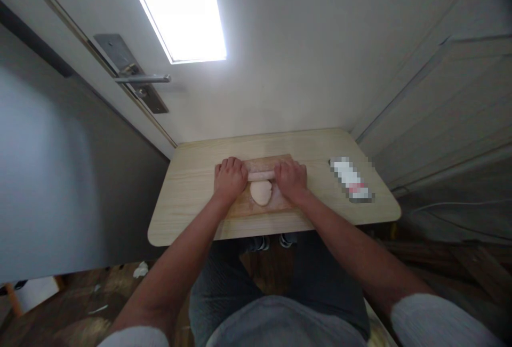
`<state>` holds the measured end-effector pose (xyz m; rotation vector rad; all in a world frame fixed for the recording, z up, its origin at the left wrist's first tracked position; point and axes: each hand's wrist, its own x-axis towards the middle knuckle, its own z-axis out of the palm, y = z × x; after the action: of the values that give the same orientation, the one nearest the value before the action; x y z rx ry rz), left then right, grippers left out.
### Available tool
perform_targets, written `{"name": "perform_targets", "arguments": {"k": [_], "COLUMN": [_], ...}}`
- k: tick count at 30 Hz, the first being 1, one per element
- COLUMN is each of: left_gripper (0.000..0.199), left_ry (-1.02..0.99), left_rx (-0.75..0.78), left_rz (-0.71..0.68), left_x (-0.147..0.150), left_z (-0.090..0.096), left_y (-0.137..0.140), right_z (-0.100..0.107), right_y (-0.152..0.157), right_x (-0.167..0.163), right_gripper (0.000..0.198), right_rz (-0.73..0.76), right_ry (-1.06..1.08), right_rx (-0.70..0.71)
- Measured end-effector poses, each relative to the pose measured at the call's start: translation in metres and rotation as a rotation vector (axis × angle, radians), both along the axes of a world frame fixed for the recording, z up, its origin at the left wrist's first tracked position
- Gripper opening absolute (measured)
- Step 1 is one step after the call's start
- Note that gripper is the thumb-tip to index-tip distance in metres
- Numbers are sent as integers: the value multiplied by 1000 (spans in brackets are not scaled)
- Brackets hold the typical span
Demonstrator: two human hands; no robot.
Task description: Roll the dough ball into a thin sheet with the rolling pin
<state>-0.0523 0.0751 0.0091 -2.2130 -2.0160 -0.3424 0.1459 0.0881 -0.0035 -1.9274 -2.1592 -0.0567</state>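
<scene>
Dough (261, 193) is being carried by board (282, 203), approx. mid of desk (186, 179), just nr side of pin (260, 175). Prob. partway: flattish, notched shape is being shown; evening-out is apparently being left undone. Pin's L/R ends are being clasped, L hand (231, 177) & R hand (291, 179), each grip curled round, arms (196, 240) being stretched fwd, inward.
</scene>
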Motion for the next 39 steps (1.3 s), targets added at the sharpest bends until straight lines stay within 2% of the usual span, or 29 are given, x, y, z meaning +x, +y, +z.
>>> {"name": "perform_targets", "arguments": {"k": [6, 10, 15, 18, 22, 30, 35, 39], "left_gripper": [28, 24, 22, 25, 28, 22, 23, 26], "left_ry": [-9, -91, -240, -241, -256, -268, -248, -198], "left_rx": [-10, 24, 164, 164, 181, 171, 110, 78], "left_rz": [8, 3, 90, 112, 130, 97, 87, 69], "left_x": [0, 2, 13, 21, 22, 12, 13, 14], "left_z": [-1, 10, 24, 21, 17, 25, 15, 6], "left_y": [4, -1, -38, -61, -75, -82, -82, -82], "right_z": [3, 14, 23, 21, 18, 16, 14, 11], "right_y": [1, 5, 0, -9, -21, -45, -47, -37], "right_x": [-4, -2, 11, 20, 28, 24, 20, 19], "right_gripper": [47, 48, 52, 50, 49, 45, 43, 40], "right_rz": [-26, -34, -111, -127, -141, -62, 56, 62], "right_ry": [0, -6, 19, 16, 4, 14, 18, 26], "right_rx": [-10, -94, -124, -131, -131, -107, -87, -47]}}
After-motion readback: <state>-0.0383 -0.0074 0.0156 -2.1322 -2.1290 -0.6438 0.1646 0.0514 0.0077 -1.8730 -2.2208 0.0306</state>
